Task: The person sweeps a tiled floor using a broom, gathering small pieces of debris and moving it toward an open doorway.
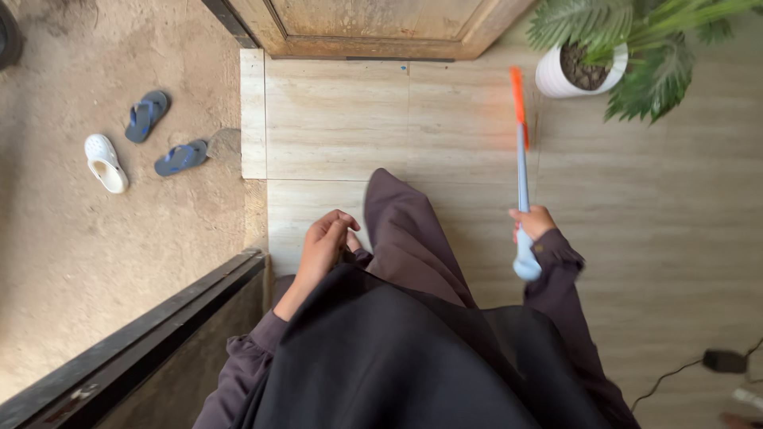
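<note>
Two hands: right hand (532, 222) grips a blue stick (522, 187) pointing to twelve o'clock; left hand (324, 242), fingers curled, pinches dark cloth (413, 238).

Soft even daylight, faint shadows, motion-blurred broom handle (521, 151)

Two blue sandals (147, 115), one white clog (105, 162), one potted plant (580, 71).

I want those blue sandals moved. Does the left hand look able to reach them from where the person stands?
Probably not as things stand. The left hand rests at the dark robe, while the blue sandals lie well off on the dirt ground beyond the tile edge; nothing blocks the way, but a step or bend seems needed.
</note>
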